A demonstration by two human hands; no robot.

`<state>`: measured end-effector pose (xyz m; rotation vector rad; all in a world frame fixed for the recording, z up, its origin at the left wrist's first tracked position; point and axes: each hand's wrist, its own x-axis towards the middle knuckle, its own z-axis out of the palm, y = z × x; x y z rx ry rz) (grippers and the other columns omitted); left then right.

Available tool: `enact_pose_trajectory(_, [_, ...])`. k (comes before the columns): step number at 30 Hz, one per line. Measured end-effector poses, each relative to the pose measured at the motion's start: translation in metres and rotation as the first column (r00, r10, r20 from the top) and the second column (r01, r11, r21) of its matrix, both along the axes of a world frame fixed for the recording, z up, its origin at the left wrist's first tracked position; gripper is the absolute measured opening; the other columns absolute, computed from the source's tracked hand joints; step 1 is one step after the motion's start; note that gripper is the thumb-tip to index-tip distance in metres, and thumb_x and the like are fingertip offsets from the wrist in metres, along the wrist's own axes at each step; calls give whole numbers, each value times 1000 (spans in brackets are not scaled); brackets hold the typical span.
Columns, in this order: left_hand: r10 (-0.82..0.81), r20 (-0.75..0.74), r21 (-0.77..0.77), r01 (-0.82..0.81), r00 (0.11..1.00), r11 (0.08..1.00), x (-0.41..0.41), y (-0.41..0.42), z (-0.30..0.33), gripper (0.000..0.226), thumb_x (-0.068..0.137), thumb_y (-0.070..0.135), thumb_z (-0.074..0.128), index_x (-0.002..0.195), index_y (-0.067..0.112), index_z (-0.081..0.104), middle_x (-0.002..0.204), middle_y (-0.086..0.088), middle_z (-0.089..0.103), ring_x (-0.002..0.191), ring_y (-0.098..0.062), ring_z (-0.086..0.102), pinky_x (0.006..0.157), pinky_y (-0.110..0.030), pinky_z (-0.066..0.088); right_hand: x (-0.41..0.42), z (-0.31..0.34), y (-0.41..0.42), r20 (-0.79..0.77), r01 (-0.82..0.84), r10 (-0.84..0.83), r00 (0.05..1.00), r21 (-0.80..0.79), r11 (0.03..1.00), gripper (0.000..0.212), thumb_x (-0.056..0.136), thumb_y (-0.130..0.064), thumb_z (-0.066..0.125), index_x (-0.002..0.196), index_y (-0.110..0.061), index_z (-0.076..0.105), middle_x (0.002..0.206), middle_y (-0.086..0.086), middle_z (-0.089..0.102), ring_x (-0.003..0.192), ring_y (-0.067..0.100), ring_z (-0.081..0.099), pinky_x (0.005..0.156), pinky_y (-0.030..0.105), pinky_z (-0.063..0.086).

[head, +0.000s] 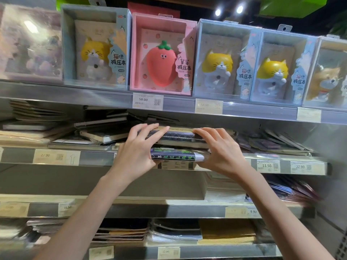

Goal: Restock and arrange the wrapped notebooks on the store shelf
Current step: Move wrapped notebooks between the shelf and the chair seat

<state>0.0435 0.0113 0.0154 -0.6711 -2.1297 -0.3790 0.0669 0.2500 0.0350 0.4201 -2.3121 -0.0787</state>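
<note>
A small stack of wrapped notebooks lies flat at the front of the second shelf. The bottom one, dark with green print and a lilac end, juts out over the shelf's price rail. My left hand grips the stack's left end, fingers laid over the top book and thumb under. At the stack's right end my right hand holds on the same way. More wrapped notebooks lie in loose, crooked piles to the left on this shelf.
Boxed squishy-toy notebooks stand in a row on the top shelf. Flat notebooks lie at the right of the second shelf. The lower shelves hold stacks of paper and notebooks. Price tags line the rails.
</note>
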Motion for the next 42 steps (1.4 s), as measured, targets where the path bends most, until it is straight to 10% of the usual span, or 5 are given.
enact_pose_trajectory(5, [-259,221,323,180,940,929,5,-3,-5,108,58,38,84,136,56,11,149,17,-6,136,0,-1,109,-32,18,4,2,5,191,13,-8,981,-27,1000,105,66,-61,71,147,-38,10,154,-8,12,140,18,5,110,44,28])
enact_pose_trajectory(13, [-805,365,894,65,468,443,10,-13,10,114,37,72,74,137,58,21,157,4,7,143,-26,15,110,-57,17,9,10,-2,328,-41,90,940,-154,987,106,54,-68,71,141,-50,14,147,-16,6,135,13,4,96,49,44])
enact_pose_trajectory(22, [-801,366,918,-43,474,394,4,7,29,22,80,48,62,99,37,58,133,3,43,133,-18,29,111,-41,19,13,28,18,226,-93,274,935,-589,803,57,67,-71,45,117,-45,53,143,-4,29,133,14,26,108,39,29])
enact_pose_trajectory(35, [-716,288,927,2,636,375,6,8,3,30,77,19,74,100,15,57,99,-3,62,83,-15,58,56,-22,45,-17,18,13,250,96,619,744,-958,271,48,85,-20,66,129,-25,49,123,10,56,85,18,61,66,30,53])
enact_pose_trajectory(42, [-793,256,947,23,553,321,12,6,-19,33,76,6,72,102,17,53,106,-4,63,95,-19,63,73,-29,51,-7,2,29,246,94,782,573,-967,235,61,79,-22,65,133,-40,42,113,5,59,102,19,60,73,45,54])
